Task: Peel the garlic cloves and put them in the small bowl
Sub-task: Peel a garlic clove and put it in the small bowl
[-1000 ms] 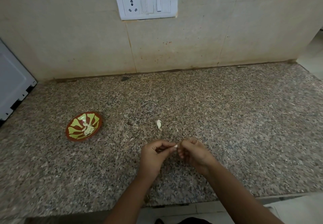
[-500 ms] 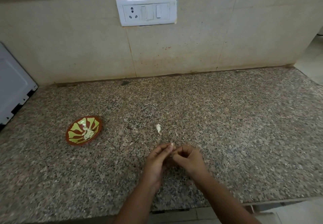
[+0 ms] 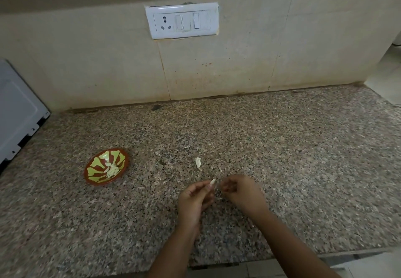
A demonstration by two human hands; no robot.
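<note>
Your left hand (image 3: 195, 198) has the garlic clove (image 3: 213, 181) pinched at the tips of its fingers (image 3: 206, 187). The clove's pale end sticks out past them toward one o'clock, and that is the way its long axis runs. Your right hand (image 3: 242, 191) sits just beside it at three o'clock, knuckles up and fingers curled in toward the clove. That spot is blurred, so I cannot tell whether they have hold of the skin or are only close to it.

The relation that matters is the small bowl (image 3: 87, 169). It lies well apart from your hands at about ten o'clock on the table (image 3: 282, 158), with pale peeled cloves (image 3: 111, 169) already in its middle. Your left hand is the nearer one and the one carrying the clove, so the drop should fall to it. I judge the peeling unfinished, so strip the skin first.

A small pale piece (image 3: 198, 162) lies on the table near your fingertips at twelve o'clock. I cannot tell whether it is a clove or a loose skin.

Both forearms come in from six o'clock, with your hands low over the near part of the table.
</note>
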